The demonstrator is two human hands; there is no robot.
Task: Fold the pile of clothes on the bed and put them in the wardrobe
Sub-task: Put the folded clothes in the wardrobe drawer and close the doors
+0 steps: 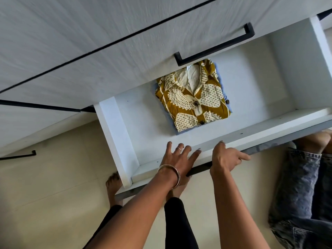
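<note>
your bare foot [112, 184] shows on the floor just left of the open drawer [118, 133], below its left corner. your left hand [177, 159], with a ring and a bangle [170, 175] at the wrist, lies spread wide on the drawer's front edge, fingers straight and reaching over into the drawer, holding nothing. straight beyond those fingers, further into the drawer, lies the folded mustard and cream shirt [193, 97], buttoned, collar pointing away from you, on top of a pale blue garment [220, 76] whose edges peek out around it. a black bar handle [213, 45] of the drawer above sits past the shirt. your right hand [227, 157] is just right of the left one, fingers curled over the same front edge and gripping it. further right, near your right hand and below the drawer front, a pair of denim jeans [296, 186] hangs or lies beside a second bare foot.

by my reading, this shirt is stowed and you're at the closing step for this drawer. the next move calls for an even push with both hands so the drawer runs straight, with your fingers drawn back off the inner lip before it shuts. the jeans likely still need folding.
</note>
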